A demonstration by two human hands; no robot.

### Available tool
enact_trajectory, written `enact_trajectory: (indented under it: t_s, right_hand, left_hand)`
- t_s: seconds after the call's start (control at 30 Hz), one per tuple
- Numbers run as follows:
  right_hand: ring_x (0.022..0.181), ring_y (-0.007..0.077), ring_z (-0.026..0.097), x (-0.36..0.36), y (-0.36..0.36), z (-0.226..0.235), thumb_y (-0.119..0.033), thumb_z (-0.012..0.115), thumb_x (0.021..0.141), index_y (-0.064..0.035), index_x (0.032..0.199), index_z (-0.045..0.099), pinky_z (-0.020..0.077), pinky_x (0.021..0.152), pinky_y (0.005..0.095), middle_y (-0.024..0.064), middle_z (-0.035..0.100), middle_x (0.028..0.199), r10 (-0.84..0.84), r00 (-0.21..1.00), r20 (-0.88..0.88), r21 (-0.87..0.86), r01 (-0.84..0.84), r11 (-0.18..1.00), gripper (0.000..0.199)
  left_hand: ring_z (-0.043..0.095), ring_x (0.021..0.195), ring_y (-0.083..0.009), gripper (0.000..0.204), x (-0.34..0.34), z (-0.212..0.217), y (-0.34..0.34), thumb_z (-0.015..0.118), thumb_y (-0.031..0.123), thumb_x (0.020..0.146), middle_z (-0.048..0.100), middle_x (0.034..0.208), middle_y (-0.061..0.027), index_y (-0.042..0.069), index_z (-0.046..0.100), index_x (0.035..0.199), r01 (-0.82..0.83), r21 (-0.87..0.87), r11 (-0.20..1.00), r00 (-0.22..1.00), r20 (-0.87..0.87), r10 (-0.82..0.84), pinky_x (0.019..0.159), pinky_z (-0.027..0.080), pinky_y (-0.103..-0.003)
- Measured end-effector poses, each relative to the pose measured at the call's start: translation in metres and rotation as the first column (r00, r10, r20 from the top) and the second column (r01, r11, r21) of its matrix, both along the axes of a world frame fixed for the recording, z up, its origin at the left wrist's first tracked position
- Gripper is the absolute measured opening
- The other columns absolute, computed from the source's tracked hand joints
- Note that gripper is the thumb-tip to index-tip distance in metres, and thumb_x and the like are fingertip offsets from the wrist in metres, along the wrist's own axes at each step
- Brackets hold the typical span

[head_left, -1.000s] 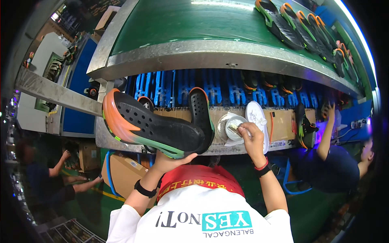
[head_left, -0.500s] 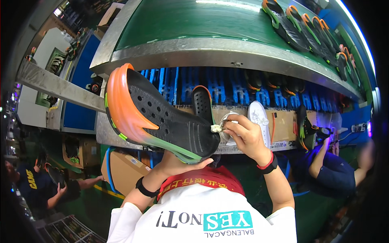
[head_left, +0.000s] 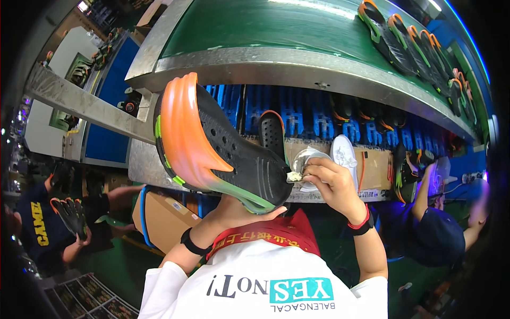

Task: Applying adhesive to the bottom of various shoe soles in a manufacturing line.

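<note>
My left hand (head_left: 241,211) is wrapped under the near side of a large shoe sole (head_left: 228,149), holding it tilted above the bench. This sole has a black, perforated inner face and an orange-to-green sidewall. Between the fingertips of my right hand (head_left: 336,187) is a small whitish wad (head_left: 294,176), at the sole's right end, by the rim. Whether it presses on the rim I cannot tell. Partly hidden behind my right fingers is a clear cup (head_left: 304,157). A white sole-shaped piece (head_left: 344,151) with crumpled white material on it lies right of the cup.
Another black sole (head_left: 271,130) lies beyond the held one. A metal-edged green conveyor (head_left: 255,32) runs across the back, with several soles (head_left: 390,40) at its right. Blue racks (head_left: 321,119) sit beneath it. Co-workers (head_left: 433,228) are at right and left (head_left: 48,218). A cardboard box (head_left: 167,220) stands lower left.
The held sole and both hands sit slightly further right in the picture, as does the bench. The sole's orange end is turned more upright. At left, the co-worker's held soles show more fully.
</note>
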State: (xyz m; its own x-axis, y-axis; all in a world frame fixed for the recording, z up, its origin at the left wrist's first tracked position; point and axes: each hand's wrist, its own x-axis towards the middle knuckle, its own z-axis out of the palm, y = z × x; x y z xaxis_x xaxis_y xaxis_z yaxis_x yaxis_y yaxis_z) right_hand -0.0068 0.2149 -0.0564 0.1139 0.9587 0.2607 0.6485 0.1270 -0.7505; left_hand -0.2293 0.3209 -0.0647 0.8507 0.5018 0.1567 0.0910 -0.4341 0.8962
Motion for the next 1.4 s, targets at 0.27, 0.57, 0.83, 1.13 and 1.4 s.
enact_trajectory:
  t_s: [0.27, 0.57, 0.83, 1.13, 1.4]
  right_hand:
    - [0.079, 0.0321, 0.065, 0.001, -0.001, 0.001, -0.004, 0.068, 0.079, -0.0003, 0.09, 0.066, 0.052, 0.069, 0.0351, 0.0141, 0.065, 0.095, 0.038, 0.991, -0.13, -0.055, -0.045, 0.997, 0.012]
    - [0.072, 0.0269, 0.065, -0.003, 0.008, 0.014, -0.006, 0.073, 0.071, -0.0028, 0.088, 0.063, 0.0524, 0.059, 0.0336, 0.0119, 0.065, 0.093, 0.061, 0.965, 0.255, 0.127, -0.097, 0.987, 0.02]
    - [0.071, 0.026, 0.065, -0.011, 0.014, 0.015, -0.005, 0.074, 0.069, -0.0022, 0.088, 0.063, 0.0521, 0.059, 0.033, 0.0125, 0.064, 0.092, -0.002, 0.959, 0.282, 0.221, -0.063, 0.973, 0.022]
    - [0.07, 0.0258, 0.063, -0.017, 0.027, 0.017, -0.004, 0.073, 0.068, -0.0019, 0.088, 0.062, 0.05, 0.056, 0.0324, 0.0127, 0.063, 0.094, -0.051, 0.954, 0.296, 0.294, -0.041, 0.955, 0.023]
    - [0.069, 0.0253, 0.063, -0.023, 0.036, 0.025, -0.003, 0.073, 0.069, -0.0014, 0.088, 0.062, 0.0497, 0.056, 0.0315, 0.0133, 0.063, 0.094, -0.104, 0.948, 0.301, 0.324, 0.001, 0.946, 0.023]
  left_hand:
    - [0.062, 0.095, -0.0221, 0.05, 0.0, -0.001, 0.004, 0.082, 0.025, 0.067, 0.064, 0.103, -0.0075, 0.004, 0.061, 0.106, -0.009, -0.002, 1.0, 1.0, 0.0, 0.009, 0.086, 0.047, -0.035]
    - [0.051, 0.111, -0.0298, 0.074, -0.005, 0.018, 0.008, 0.086, 0.031, 0.06, 0.053, 0.117, -0.0135, 0.0, 0.053, 0.118, -0.062, -0.233, 0.971, 0.998, -0.015, 0.061, 0.096, 0.039, -0.04]
    - [0.049, 0.114, -0.0294, 0.091, -0.007, 0.02, 0.01, 0.088, 0.031, 0.058, 0.048, 0.121, -0.0161, -0.003, 0.04, 0.128, -0.065, -0.392, 0.918, 0.997, 0.019, 0.078, 0.097, 0.04, -0.039]
    - [0.046, 0.117, -0.0283, 0.102, -0.011, 0.018, 0.014, 0.088, 0.031, 0.057, 0.042, 0.124, -0.0151, -0.002, 0.03, 0.134, -0.03, -0.413, 0.91, 1.0, -0.006, 0.03, 0.099, 0.039, -0.038]
    - [0.046, 0.118, -0.0275, 0.1, -0.01, 0.019, 0.015, 0.088, 0.031, 0.057, 0.045, 0.124, -0.015, -0.002, 0.033, 0.133, -0.013, -0.494, 0.87, 0.998, 0.048, 0.043, 0.1, 0.038, -0.038]
